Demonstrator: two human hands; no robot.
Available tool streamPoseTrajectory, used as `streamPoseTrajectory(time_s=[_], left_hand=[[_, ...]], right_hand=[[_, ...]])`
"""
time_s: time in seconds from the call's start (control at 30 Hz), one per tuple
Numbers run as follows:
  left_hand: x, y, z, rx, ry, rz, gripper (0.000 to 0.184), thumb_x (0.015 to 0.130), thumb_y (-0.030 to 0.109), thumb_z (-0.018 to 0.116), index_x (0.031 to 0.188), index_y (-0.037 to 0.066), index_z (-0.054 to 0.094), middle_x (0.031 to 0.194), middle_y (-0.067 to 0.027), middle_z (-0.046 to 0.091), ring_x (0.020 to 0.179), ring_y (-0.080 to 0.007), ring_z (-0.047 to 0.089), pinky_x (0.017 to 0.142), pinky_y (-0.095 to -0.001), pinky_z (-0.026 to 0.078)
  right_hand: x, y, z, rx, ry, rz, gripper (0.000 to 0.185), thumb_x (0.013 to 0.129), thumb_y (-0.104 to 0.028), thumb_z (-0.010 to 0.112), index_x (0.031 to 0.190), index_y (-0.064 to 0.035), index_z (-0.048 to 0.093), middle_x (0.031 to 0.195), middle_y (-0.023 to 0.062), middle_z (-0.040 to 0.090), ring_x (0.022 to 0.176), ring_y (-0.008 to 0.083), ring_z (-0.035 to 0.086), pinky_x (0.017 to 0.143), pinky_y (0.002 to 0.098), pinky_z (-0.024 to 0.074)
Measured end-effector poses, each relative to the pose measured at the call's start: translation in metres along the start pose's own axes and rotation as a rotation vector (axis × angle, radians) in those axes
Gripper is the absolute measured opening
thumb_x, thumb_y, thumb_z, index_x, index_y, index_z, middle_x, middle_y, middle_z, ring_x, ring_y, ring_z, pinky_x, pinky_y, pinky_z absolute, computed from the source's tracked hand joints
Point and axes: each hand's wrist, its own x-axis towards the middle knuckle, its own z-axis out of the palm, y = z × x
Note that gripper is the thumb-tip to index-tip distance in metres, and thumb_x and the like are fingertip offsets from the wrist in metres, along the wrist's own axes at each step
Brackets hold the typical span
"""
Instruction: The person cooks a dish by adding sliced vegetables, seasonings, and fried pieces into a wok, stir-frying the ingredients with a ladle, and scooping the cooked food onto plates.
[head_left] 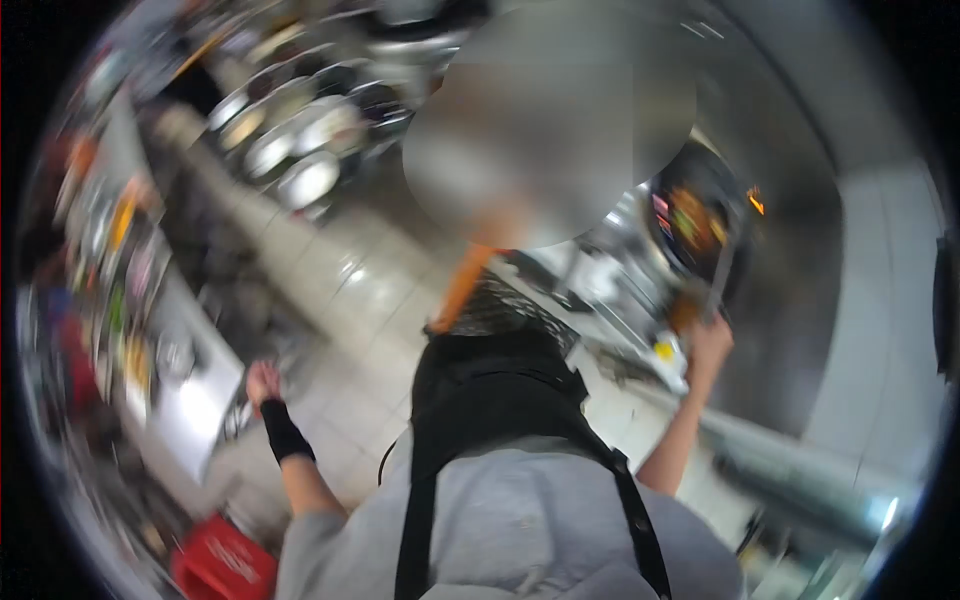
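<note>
My right hand (pixel 708 345) is closed around the handle of a long metal cooking utensil (pixel 728 262). The utensil reaches up into a dark wok (pixel 735 165), and its far end is too blurred to make out. Orange and red food (pixel 693 222) lies in the wok, with a small orange flame beside the rim. Away to the left hangs my left hand (pixel 263 383), below a black wristband. Its fingers look curled in, with nothing visible in them. It is near the edge of a metal worktable (pixel 195 400).
Several bowls and basins (pixel 310 178) crowd a counter at the upper left. A red container (pixel 225 562) stands at the lower left. Tiled floor (pixel 350 285) runs between the counters. An orange strip (pixel 463 285) shows before my apron. A large blurred patch hides the upper middle.
</note>
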Motion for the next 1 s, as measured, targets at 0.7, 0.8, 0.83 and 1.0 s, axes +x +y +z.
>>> streamPoseTrajectory(time_s=[0.7,0.8,0.83,1.0], left_hand=[[-0.439,-0.680,0.453,0.492,-0.554,-1.223,0.035,0.104,0.028,0.046,0.121,-0.001,0.052,0.113,-0.0183,0.062,0.097,-0.0334,0.063,0.090,-0.0481,0.054],[-0.498,-0.736,0.479,0.196,-0.273,-1.312,0.025,0.104,0.022,0.040,0.115,0.005,0.054,0.115,-0.0170,0.061,0.103,-0.0333,0.060,0.090,-0.0472,0.054],[-0.511,-0.753,0.485,0.104,-0.131,-1.219,0.027,0.101,0.022,0.041,0.117,0.004,0.055,0.116,-0.0166,0.061,0.106,-0.0328,0.061,0.094,-0.0486,0.053],[-0.525,-0.796,0.443,0.217,-0.373,-0.800,0.022,0.094,0.010,0.046,0.111,0.006,0.059,0.106,-0.0135,0.064,0.102,-0.0277,0.062,0.089,-0.0432,0.053]], right_hand=[[0.058,0.093,-0.010,0.296,-0.313,0.103,0.051,0.089,0.003,0.061,0.138,0.0078,0.049,0.072,0.0078,0.061,0.042,0.0093,0.049,0.036,0.0287,0.0401],[0.075,0.101,-0.032,0.689,-0.378,0.387,0.052,0.088,0.007,0.059,0.139,0.0109,0.046,0.079,0.0099,0.063,0.043,0.0085,0.048,0.036,0.0264,0.0385],[0.080,0.111,-0.038,0.689,-0.373,0.398,0.049,0.089,0.006,0.058,0.137,0.0114,0.047,0.076,0.0086,0.061,0.044,0.0066,0.045,0.035,0.0241,0.0348],[0.102,0.125,-0.049,0.614,-0.430,0.411,0.045,0.091,0.002,0.060,0.134,0.0100,0.050,0.085,0.0108,0.062,0.043,0.0064,0.044,0.034,0.0227,0.0346]])
